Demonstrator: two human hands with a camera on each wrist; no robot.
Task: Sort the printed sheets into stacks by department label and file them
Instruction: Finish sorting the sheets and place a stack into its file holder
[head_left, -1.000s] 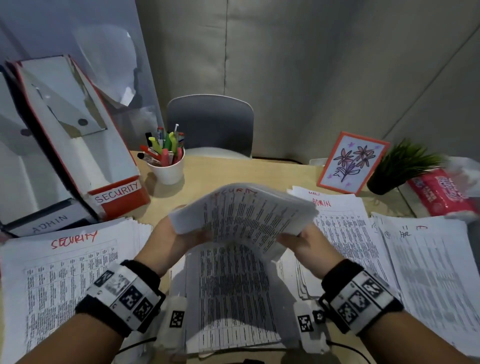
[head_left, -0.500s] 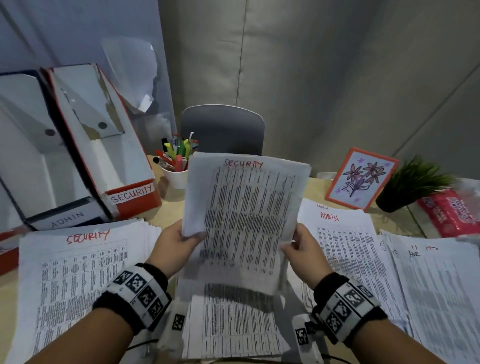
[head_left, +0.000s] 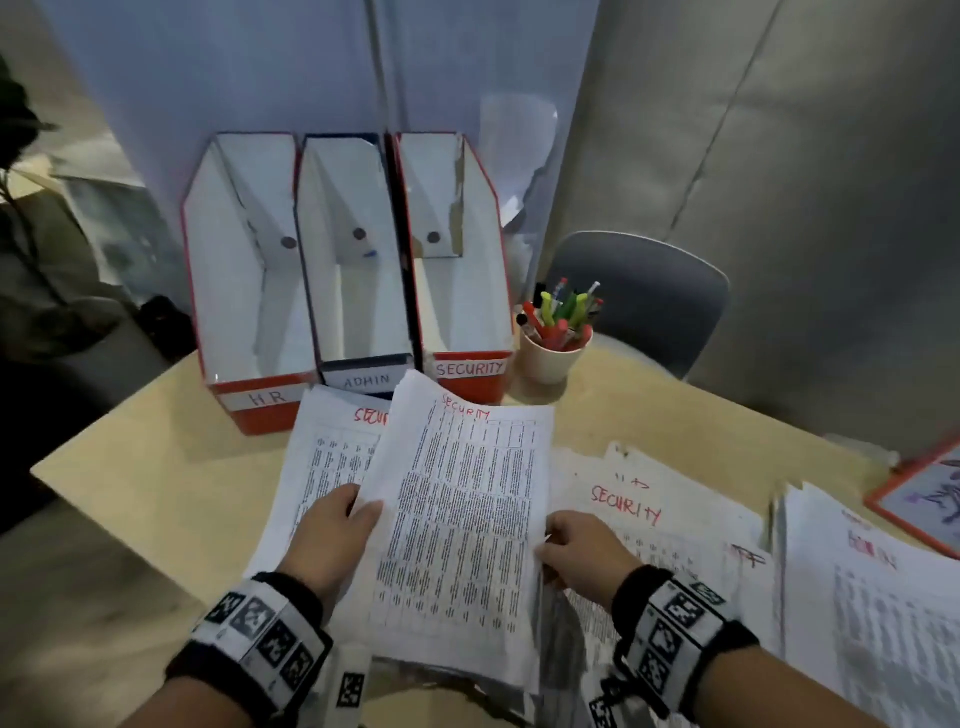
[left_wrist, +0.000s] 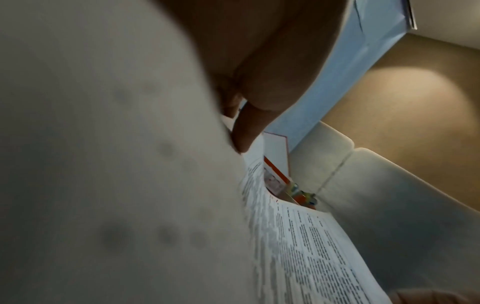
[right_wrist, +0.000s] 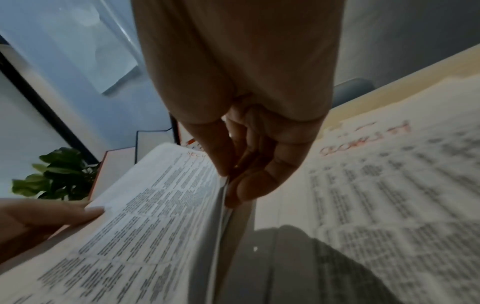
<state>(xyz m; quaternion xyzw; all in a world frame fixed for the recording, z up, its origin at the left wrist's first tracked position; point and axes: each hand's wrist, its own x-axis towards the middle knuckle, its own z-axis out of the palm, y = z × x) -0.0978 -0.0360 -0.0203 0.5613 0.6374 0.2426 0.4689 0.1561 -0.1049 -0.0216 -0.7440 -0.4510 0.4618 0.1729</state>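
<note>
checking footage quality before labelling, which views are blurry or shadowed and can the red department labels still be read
Head view: fairly sharp centrally, SECURITY legible on the held sheets, right-edge stacks smeared. Left wrist view: mostly filled by a blurred, dim sheet close to the lens; only a strip of print is sharp. Right wrist view: motion-blurred text, a dark shadow across the lower papers; the right hand reads clearly.

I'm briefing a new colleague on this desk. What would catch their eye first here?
Most striking is the bundle of sheets marked SECURITY, held above the desk between the left hand and the right hand. Behind it at the desk's far edge stand three file boxes side by side, labelled H.R, ADMIN and SECURITY. A cup of coloured pens stands just right of them.
</note>
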